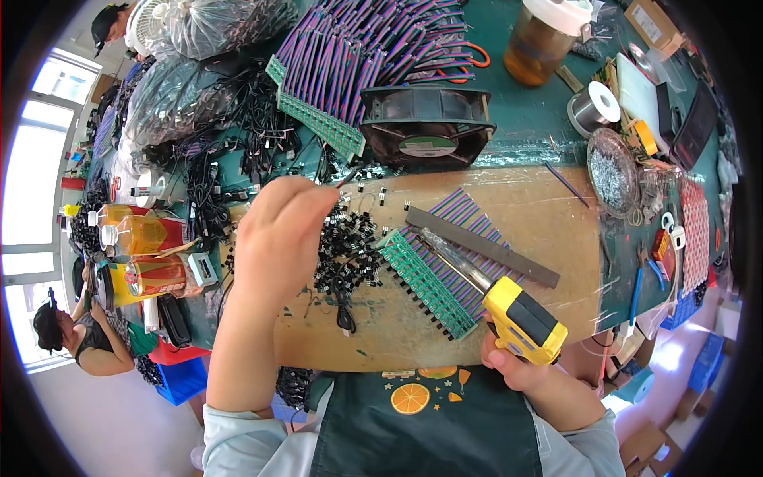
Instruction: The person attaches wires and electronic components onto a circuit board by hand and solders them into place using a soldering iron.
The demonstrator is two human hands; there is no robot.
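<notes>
Left hand (278,230) raised, my right hand (509,370) grasping a yellow soldering gun (524,318).
Green circuit-board strip (429,286) slants between them, lower end nearer my right grip; whether my left holds anything, I cannot tell.

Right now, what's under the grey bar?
Striped wires pass under the bar, showing along both its long edges; its right end lies over the brown board. Whatever is directly beneath is covered.
</notes>
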